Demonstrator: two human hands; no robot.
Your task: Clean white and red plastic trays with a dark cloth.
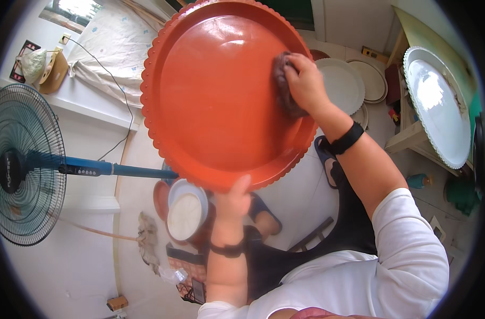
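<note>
A large round orange tray point(214, 99) with a scalloped rim is held up before me, its hollow side facing me. My left hand point(232, 199) grips the lower rim, the thumb over the front edge and the other fingers hidden behind it. Bunched in my right hand point(306, 79) is a dark greyish-purple cloth point(284, 85), pressed on the right part of the tray's inner face. Light glints off the smooth upper part of the tray.
A standing fan point(27, 163) is at the left. White basins point(185, 215) and a mop head point(147, 239) are on the floor. Pale round trays point(338, 85) lie behind the orange one. A white scalloped tray point(437, 115) leans on a wooden frame point(409, 137) at the right.
</note>
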